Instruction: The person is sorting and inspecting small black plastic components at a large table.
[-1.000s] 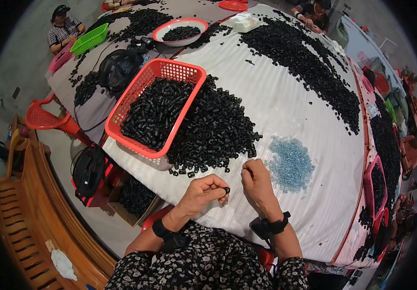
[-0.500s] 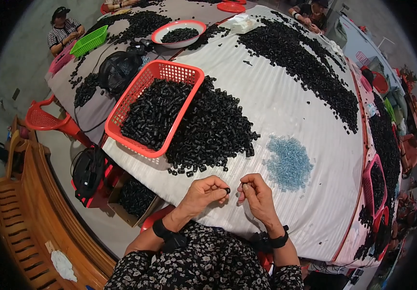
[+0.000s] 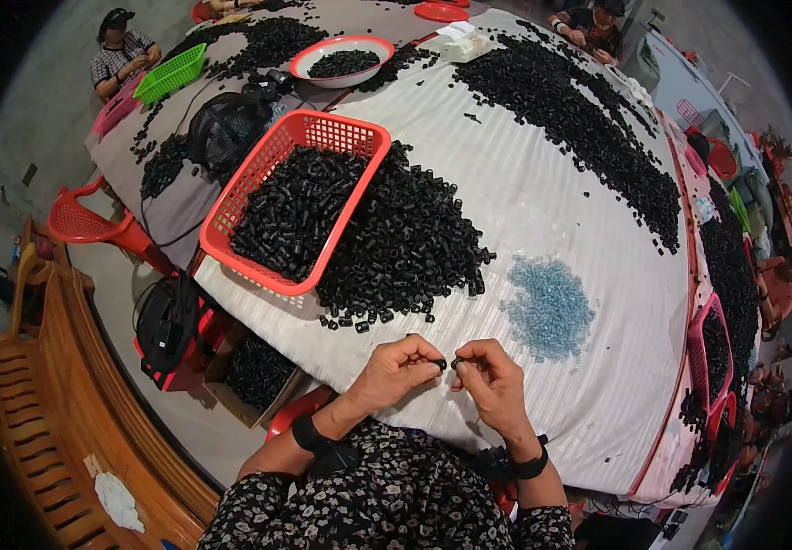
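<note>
My left hand (image 3: 396, 376) pinches a small black plastic cap (image 3: 442, 365) between thumb and forefinger. Close by, fingertips almost meeting it, my right hand (image 3: 492, 383) is also pinched closed; something small and dark shows at its tips, too tiny to name. Both hands hover above the near edge of the white cloth (image 3: 561, 431). Beyond them lies a loose heap of black caps (image 3: 414, 243), beside a red plastic basket (image 3: 373, 174) full of similar pieces. A pile of small clear bluish pieces (image 3: 550, 310) lies on the cloth beyond my right hand.
A long spread of black pieces (image 3: 570, 119) covers the far cloth. At the back stand a red-rimmed bowl (image 3: 387, 48) and a green basket (image 3: 171, 75). A pink basket (image 3: 712, 353) is at right, a wooden bench (image 3: 33, 440) at left. Other people sit across the table.
My hands have come closer together, the right one shifting slightly nearer the left. A dark bit now shows at the right fingertips. The left hand keeps its pinch on the black cap.
</note>
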The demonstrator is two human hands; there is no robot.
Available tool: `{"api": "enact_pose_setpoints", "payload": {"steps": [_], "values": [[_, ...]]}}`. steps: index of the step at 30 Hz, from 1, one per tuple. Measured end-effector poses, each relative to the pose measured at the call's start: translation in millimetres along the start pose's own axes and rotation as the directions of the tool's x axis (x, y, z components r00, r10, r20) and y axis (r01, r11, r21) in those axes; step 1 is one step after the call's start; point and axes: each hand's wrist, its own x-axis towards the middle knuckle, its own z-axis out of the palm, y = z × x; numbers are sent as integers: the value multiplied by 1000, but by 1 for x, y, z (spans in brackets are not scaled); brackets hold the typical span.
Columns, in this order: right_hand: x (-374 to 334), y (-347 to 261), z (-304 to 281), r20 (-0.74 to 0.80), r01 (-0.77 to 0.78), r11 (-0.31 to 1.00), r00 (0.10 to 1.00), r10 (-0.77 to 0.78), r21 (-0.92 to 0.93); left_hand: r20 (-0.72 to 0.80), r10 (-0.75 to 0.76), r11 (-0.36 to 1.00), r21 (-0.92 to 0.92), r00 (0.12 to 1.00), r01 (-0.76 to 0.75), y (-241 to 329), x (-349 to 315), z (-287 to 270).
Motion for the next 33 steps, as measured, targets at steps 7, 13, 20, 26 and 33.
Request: {"api": "enact_pose_setpoints", "payload": {"steps": [7, 13, 20, 26, 33], "values": [[1, 2, -3, 51, 121, 922, 993, -111, -369, 32, 16, 998, 65, 999, -18, 3, 0, 1], [1, -6, 3, 147, 346, 750, 935, -321, -564, 7, 49, 991, 125, 999, -49, 0, -1, 4], [-1, 5, 9, 272, 482, 455, 849, -453, -748, -102, 71, 981, 186, 992, -51, -9, 5, 12], [-4, 9, 16, 303, 487, 291, 811, -500, -823, -128, -2, 998, 67, 992, 11, -11, 5, 15], [0, 20, 15, 308, 507, 254, 776, -550, -823, -128, -44, 994, 92, 991, 56, -22, 2, 17]]}}
